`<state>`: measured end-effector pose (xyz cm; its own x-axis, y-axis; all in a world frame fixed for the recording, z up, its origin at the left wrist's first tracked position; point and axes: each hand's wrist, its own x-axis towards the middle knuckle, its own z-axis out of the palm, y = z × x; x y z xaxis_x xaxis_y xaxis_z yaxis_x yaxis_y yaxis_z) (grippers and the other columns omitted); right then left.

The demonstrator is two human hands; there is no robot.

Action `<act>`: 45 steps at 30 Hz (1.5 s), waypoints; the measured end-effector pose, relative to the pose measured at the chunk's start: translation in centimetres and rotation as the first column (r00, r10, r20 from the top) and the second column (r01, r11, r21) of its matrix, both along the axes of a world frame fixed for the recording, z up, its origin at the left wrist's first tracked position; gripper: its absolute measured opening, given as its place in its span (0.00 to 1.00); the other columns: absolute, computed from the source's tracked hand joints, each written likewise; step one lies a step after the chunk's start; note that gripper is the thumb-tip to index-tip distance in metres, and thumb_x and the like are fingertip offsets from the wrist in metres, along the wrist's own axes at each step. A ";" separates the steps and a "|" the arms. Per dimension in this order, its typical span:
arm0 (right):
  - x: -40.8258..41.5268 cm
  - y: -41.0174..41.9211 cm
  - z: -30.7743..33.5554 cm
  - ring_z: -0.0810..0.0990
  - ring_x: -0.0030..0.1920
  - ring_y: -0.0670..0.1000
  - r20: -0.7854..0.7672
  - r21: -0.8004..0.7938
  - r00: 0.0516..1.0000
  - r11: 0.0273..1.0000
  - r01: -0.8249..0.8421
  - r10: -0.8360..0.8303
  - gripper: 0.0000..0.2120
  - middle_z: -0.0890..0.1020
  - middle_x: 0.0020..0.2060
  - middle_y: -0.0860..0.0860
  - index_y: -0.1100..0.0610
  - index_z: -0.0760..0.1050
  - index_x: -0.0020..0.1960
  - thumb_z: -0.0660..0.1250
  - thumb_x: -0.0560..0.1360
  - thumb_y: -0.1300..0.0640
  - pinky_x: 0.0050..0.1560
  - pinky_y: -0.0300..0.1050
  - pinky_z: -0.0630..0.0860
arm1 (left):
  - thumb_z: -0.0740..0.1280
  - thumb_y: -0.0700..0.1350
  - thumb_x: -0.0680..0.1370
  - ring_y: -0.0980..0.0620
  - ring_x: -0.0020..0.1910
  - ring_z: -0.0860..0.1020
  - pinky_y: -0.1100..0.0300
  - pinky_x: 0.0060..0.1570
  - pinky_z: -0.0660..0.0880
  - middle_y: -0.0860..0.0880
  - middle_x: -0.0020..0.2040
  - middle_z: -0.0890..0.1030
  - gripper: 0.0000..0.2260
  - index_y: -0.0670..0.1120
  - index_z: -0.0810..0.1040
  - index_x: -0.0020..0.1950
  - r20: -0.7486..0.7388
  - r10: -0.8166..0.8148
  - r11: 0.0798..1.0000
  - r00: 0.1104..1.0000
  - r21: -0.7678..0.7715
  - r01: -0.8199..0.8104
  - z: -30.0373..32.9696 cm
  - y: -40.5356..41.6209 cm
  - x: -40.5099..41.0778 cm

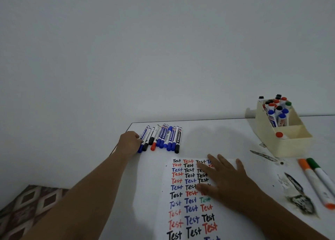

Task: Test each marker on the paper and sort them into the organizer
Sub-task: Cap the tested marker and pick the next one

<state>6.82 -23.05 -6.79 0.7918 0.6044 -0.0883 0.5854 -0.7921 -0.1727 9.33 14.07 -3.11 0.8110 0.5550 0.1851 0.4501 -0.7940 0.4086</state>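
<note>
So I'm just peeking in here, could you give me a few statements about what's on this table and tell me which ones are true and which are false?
1. The right hand lies flat on the paper. True.
2. The left hand is lifting a marker high above the table. False: it is down at the left end of the row of markers lying on the table.
3. The organizer holds no markers. False: several stand in its back compartment, and one red-capped marker lies in the front one.
4. The paper carries the word "Test" in several colours. True.
5. Two markers lie right of the paper. True.
</note>
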 end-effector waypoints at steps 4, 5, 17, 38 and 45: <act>0.2 0.1 -0.1 0.38 0.81 0.50 -0.008 0.015 1.000 1.000 0.001 -0.001 0.42 0.40 0.81 0.42 0.32 0.40 0.78 0.39 0.68 0.17 0.75 0.69 0.33 | 0.71 0.46 0.75 0.47 0.59 0.76 0.59 0.56 0.70 0.45 0.60 0.78 0.15 0.42 0.79 0.61 0.049 0.051 0.996 0.998 -0.079 -0.047 0.1 0.1 0.0; 0.2 0.1 -0.1 0.38 0.81 0.50 -0.008 0.018 1.000 1.000 0.001 -0.001 0.42 0.40 0.81 0.42 0.32 0.40 0.78 0.39 0.68 0.17 0.75 0.69 0.33 | 0.71 0.46 0.75 0.47 0.58 0.76 0.60 0.56 0.70 0.45 0.60 0.78 0.16 0.42 0.79 0.61 0.061 0.061 0.994 0.996 -0.097 -0.055 0.1 0.2 0.0; 0.2 0.0 0.0 0.37 0.81 0.52 -0.001 -0.008 1.000 1.000 -0.018 0.018 0.43 0.40 0.81 0.44 0.34 0.39 0.79 0.38 0.68 0.17 0.76 0.66 0.34 | 0.71 0.46 0.74 0.54 0.45 0.81 0.60 0.46 0.77 0.55 0.43 0.83 0.15 0.50 0.79 0.61 0.365 0.066 0.903 0.929 -0.418 0.100 2.6 -1.9 -3.8; -4.0 2.3 6.7 0.78 0.39 0.54 -0.615 0.776 0.743 0.039 0.629 0.265 0.06 0.82 0.39 0.59 0.62 0.82 0.52 0.72 0.76 0.61 0.44 0.45 0.78 | 0.60 0.54 0.81 0.62 0.51 0.75 0.67 0.48 0.74 0.60 0.53 0.76 0.13 0.56 0.73 0.66 0.207 -0.620 0.763 0.757 -0.065 0.643 4.2 -16.4 -12.8; -5.5 3.2 7.2 0.79 0.36 0.52 -0.535 0.843 0.837 0.125 0.523 0.110 0.04 0.84 0.35 0.56 0.59 0.82 0.49 0.71 0.78 0.58 0.44 0.46 0.79 | 0.51 0.55 0.84 0.56 0.39 0.76 0.65 0.38 0.72 0.56 0.43 0.76 0.12 0.52 0.70 0.59 0.022 -0.588 0.808 0.809 0.073 0.585 3.1 -17.2 -12.8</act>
